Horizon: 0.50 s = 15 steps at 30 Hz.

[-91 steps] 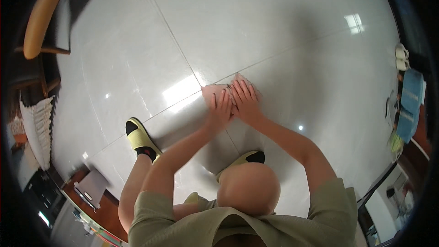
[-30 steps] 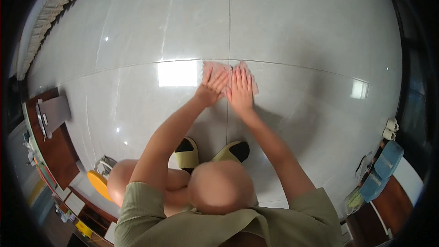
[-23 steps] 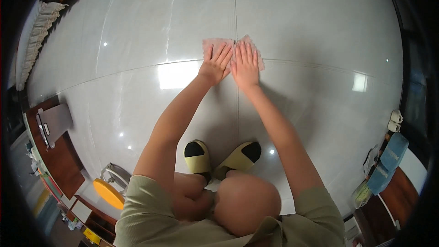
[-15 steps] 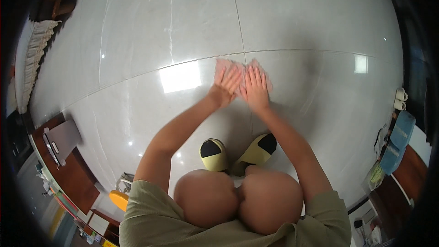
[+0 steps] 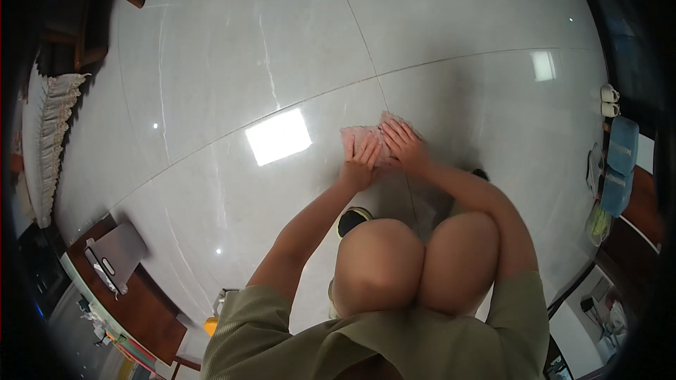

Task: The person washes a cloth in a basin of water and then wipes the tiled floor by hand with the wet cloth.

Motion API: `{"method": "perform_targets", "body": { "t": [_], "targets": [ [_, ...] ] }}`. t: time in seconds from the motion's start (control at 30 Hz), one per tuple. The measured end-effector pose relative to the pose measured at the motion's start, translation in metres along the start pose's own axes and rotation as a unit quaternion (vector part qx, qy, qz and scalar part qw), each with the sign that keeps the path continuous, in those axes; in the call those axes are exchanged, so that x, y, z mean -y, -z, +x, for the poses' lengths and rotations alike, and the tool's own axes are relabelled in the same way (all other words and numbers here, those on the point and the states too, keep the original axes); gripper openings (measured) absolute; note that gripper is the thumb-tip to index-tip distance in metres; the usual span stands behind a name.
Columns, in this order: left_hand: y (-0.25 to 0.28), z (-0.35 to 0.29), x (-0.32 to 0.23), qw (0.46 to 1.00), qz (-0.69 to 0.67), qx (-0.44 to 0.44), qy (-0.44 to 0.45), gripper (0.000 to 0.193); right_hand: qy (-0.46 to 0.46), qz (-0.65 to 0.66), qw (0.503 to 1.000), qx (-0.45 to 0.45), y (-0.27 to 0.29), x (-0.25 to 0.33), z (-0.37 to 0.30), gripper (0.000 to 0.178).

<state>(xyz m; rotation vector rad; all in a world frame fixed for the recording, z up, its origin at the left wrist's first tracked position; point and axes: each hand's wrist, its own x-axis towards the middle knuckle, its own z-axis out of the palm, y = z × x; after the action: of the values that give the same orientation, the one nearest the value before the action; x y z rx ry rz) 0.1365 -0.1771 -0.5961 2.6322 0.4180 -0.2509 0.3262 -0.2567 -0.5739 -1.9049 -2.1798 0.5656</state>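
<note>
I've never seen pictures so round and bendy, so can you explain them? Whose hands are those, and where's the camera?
There's no robot here, just a person using two bare hands. The pictures come from a wide fisheye camera worn on the person's head, looking down, so straight lines curve near the edges. The left hand and right hand rest side by side on a pink cloth with wavy edges. It lies on a shiny grey tiled floor. The hands look spread on top rather than gripping it. The two round shapes below are the person's bare knees.

bright glare on floor point(image 5: 436, 14), soft shadows, black rim
</note>
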Motion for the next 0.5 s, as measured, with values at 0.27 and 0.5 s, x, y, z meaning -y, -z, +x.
{"method": "perform_targets", "body": {
  "t": [0.27,0.5],
  "targets": [
    [0.022,0.051,0.019,0.991,0.039,0.079,0.103,0.076,0.091,-0.071,0.993,-0.021,0.026,-0.053,0.088,0.073],
    [0.048,0.119,0.054,0.968,0.106,-0.103,0.202,0.075,0.107,-0.036,0.991,-0.068,0.038,-0.105,0.176,0.073]
  ]
}}
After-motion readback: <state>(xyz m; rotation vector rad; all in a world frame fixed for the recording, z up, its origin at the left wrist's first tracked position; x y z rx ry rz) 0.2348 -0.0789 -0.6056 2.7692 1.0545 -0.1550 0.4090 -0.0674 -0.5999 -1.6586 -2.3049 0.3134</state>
